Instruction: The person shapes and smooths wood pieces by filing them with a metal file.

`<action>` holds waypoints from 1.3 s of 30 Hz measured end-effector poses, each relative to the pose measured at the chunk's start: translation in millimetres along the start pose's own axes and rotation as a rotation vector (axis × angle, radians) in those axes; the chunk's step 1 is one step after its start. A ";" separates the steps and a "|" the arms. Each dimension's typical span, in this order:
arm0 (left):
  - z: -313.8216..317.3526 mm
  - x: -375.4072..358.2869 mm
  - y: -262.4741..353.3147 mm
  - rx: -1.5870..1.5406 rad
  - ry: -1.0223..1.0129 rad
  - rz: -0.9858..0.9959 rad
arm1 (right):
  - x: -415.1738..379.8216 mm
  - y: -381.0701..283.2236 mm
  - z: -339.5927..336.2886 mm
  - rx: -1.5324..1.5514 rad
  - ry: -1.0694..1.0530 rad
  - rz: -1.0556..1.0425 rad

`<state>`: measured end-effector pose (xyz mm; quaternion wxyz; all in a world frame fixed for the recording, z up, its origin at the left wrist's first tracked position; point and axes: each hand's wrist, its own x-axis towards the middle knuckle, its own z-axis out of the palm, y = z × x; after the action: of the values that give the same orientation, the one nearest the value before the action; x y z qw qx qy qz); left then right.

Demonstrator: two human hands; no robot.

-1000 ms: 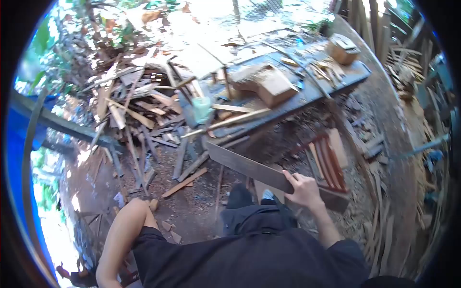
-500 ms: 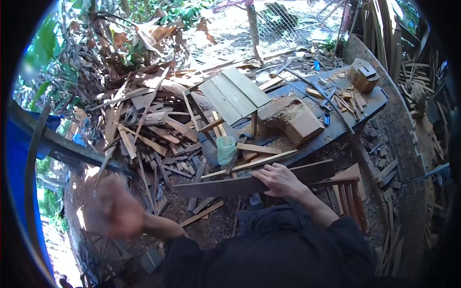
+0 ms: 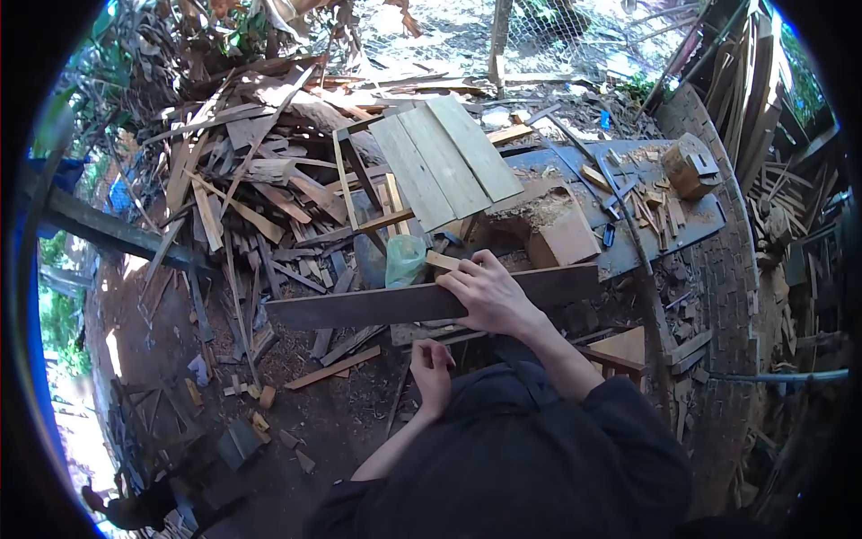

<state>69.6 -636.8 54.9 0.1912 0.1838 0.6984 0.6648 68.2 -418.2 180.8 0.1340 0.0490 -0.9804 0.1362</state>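
Note:
A long dark wooden plank (image 3: 359, 308) lies across the view in front of my body, its broad face towards me. My right hand (image 3: 494, 295) is closed over its upper edge, right of the middle. Below the plank, close to my dark clothing, my left hand (image 3: 433, 377) is curled with its fingers bent in; whether anything is in it is hidden. Just beyond the plank are a thin green plastic bag (image 3: 406, 260) and the end of a light wood strip (image 3: 442, 260). A small slatted wooden table or stool (image 3: 440, 162) stands behind them.
A blue-grey workbench (image 3: 655, 229) carries a notched wood block (image 3: 564, 229), a smaller block (image 3: 690, 169) and offcuts. A heap of scrap wood (image 3: 287, 175) lies at the left. A brick wall (image 3: 718, 269) runs along the right, with a curved dark bar (image 3: 628, 216) before it.
My left hand has come in from the far left to near my body, below the plank. The plank, still under my right hand, has shifted left and up in view. The camera has tilted down.

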 end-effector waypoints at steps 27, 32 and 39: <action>22.8 238.4 11.8 -0.608 0.603 -0.133 | -18.2 275.0 59.5 1.551 0.312 0.995; 22.1 239.8 -3.9 -0.631 0.594 -0.136 | -12.3 256.7 56.9 1.601 0.294 0.962; 21.6 246.7 -17.0 -0.614 0.550 -0.149 | -9.4 247.4 60.3 1.585 0.441 0.814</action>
<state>-131.3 -493.1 31.4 0.0910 -0.1170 0.5043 0.8507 29.4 -197.5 59.6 0.1872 -0.2495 -0.4939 0.8116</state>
